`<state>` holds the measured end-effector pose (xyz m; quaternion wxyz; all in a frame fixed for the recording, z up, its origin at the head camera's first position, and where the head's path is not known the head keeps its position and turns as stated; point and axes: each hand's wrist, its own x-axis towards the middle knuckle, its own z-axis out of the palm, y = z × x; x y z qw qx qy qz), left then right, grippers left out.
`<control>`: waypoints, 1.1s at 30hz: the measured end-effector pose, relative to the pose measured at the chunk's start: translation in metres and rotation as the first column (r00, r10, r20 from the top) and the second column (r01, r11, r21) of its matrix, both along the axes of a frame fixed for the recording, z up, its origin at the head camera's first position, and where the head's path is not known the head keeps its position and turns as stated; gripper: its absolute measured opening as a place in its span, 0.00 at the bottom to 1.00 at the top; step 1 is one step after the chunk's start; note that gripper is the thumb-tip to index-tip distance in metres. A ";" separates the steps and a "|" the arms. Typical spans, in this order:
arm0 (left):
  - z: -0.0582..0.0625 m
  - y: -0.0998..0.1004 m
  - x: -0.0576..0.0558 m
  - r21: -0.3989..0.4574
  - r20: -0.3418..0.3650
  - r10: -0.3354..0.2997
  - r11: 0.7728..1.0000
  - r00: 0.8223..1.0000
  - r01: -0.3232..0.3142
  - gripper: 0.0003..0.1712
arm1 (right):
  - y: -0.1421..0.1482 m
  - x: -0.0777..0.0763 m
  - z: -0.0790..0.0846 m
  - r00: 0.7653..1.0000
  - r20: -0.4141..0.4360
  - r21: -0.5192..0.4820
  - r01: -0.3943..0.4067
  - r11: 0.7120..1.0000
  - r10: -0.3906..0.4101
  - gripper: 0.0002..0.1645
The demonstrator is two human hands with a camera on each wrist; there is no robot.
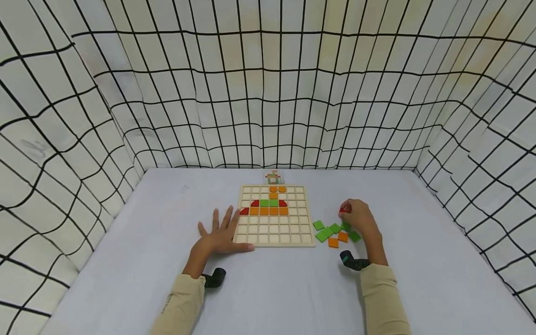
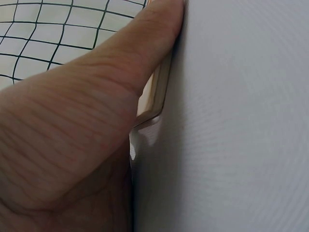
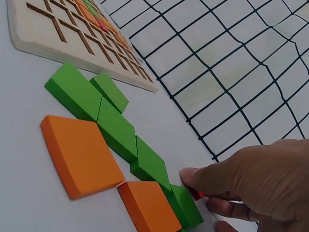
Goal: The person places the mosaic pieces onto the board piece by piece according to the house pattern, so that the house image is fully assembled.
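A wooden grid board [image 1: 278, 245] lies on the white table, with orange, green and red pieces set in its upper cells. My left hand [image 1: 219, 238] rests at its lower left corner, fingers spread and thumb along the front edge. In the left wrist view that thumb [image 2: 145, 43] lies against the wooden edge. My right hand [image 1: 363, 218] pinches a small red piece [image 1: 343, 210] between thumb and fingers, right of the board. Most of the red piece [image 3: 197, 194] is hidden by the fingers in the right wrist view. Beside this hand lie loose green tiles [image 1: 324, 233] and orange tiles [image 1: 333, 242].
A small printed card [image 1: 274, 176] with a coloured pattern lies behind the board. White walls with black netting [image 1: 293, 100] enclose the table's back and sides. A black wrist device [image 1: 353, 261] sits on the right forearm, another device [image 1: 215, 278] on the left.
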<state>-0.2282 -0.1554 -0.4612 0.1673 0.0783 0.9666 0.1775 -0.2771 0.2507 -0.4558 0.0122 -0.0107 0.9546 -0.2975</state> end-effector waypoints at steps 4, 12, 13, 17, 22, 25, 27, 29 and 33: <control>0.001 0.001 0.000 -0.001 0.000 0.000 1.000 1.000 0.000 0.72 | 0.004 -0.004 -0.004 0.999 -0.001 0.031 -0.045 0.999 0.045 0.14; 0.001 0.002 0.000 -0.003 0.004 -0.002 1.000 1.000 0.002 0.72 | 0.004 -0.005 -0.009 0.994 -0.043 0.120 -0.091 0.989 0.097 0.14; 0.001 0.002 0.000 -0.005 0.005 -0.002 1.000 1.000 0.002 0.72 | 0.004 -0.006 -0.009 0.993 -0.048 0.127 -0.099 0.987 0.105 0.15; 0.004 0.002 0.001 -0.004 0.000 0.001 1.000 1.000 -0.001 0.72 | 0.002 -0.008 -0.010 0.991 -0.043 0.151 -0.120 0.981 0.128 0.16; 0.004 0.001 0.004 0.015 -0.006 0.003 1.000 1.000 -0.002 0.72 | -0.001 -0.008 -0.011 0.986 -0.059 0.163 -0.146 0.976 0.157 0.15; 0.005 0.000 0.005 0.029 -0.001 -0.003 1.000 1.000 0.003 0.72 | -0.004 -0.008 -0.012 0.983 -0.080 0.153 -0.153 0.976 0.167 0.15; 0.006 0.000 0.006 0.032 -0.001 -0.007 0.999 1.000 0.007 0.72 | -0.006 -0.008 -0.012 0.981 -0.087 0.146 -0.161 0.976 0.175 0.15; 0.007 0.000 0.007 0.029 -0.005 -0.010 1.000 1.000 0.010 0.72 | -0.009 -0.009 -0.012 0.978 -0.092 0.139 -0.172 0.975 0.186 0.15; 0.008 0.000 0.007 0.011 -0.018 -0.008 1.000 1.000 0.009 0.71 | -0.018 -0.010 -0.011 0.977 -0.092 0.126 -0.183 0.975 0.195 0.15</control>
